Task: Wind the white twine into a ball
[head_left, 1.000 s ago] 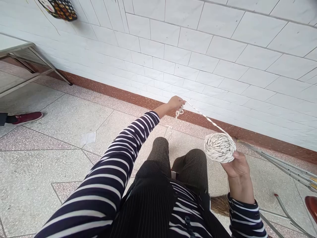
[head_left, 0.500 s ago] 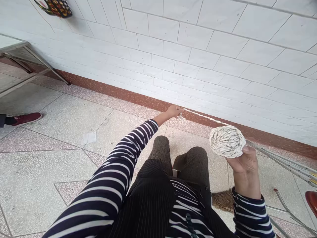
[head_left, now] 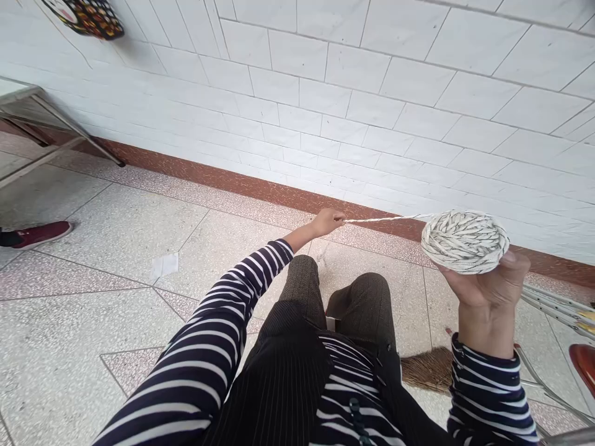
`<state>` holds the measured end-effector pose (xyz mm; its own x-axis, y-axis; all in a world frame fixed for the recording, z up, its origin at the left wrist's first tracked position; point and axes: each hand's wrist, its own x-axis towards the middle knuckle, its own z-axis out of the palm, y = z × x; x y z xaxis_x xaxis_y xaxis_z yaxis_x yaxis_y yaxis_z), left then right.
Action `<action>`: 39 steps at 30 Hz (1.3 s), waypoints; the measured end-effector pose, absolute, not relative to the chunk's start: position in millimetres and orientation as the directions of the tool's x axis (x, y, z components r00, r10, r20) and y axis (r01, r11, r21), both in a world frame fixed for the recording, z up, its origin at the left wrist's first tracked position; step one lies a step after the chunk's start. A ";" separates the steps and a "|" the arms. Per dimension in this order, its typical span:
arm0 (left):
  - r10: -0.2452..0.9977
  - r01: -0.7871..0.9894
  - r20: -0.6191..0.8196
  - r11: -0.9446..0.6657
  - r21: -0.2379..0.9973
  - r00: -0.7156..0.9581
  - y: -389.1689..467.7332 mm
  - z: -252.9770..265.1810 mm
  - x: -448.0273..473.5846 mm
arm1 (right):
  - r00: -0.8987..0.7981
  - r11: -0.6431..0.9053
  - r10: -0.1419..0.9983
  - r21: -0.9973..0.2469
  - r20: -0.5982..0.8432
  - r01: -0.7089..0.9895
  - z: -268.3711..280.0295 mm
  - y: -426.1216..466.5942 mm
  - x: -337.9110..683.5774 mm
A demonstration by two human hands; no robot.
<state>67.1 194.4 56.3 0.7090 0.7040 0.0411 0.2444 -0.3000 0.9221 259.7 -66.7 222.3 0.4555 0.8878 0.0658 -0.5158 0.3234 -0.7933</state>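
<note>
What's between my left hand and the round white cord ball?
In the head view, a thin white cord strand runs from your left hand to that ball.

Room above knees (head_left: 367, 290), cord (head_left: 382, 218) across, wall (head_left: 353, 99) beyond

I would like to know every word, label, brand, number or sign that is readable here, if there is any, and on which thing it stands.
None: no text can be read anywhere.
Cord ball in the right hand: only dark flecks, no label visible.
Pale scrap on the floor: no legible writing.
Patterned item at top left: partly cut off; no letters can be made out.
</note>
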 end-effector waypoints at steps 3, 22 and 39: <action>0.713 0.116 0.015 -0.136 0.984 0.701 191.6 55.5 64.1 | 0.453 0.342 0.888 -0.773 0.079 -0.535 223.8 -63.1 260.9; 0.710 0.294 -0.223 0.024 0.956 0.668 162.6 0.8 54.7 | 0.381 0.284 0.923 -0.759 0.051 -0.586 237.6 -51.6 232.6; 0.444 0.118 -0.198 0.201 0.972 0.874 53.9 -57.0 118.8 | 0.447 0.363 0.890 -0.739 0.094 -0.568 259.0 -56.1 216.3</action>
<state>118.8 53.9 -57.0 0.8741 0.4436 -0.1979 0.1182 0.2010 0.9724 216.3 -56.1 259.0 0.4468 0.8897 0.0937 -0.5679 0.3630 -0.7388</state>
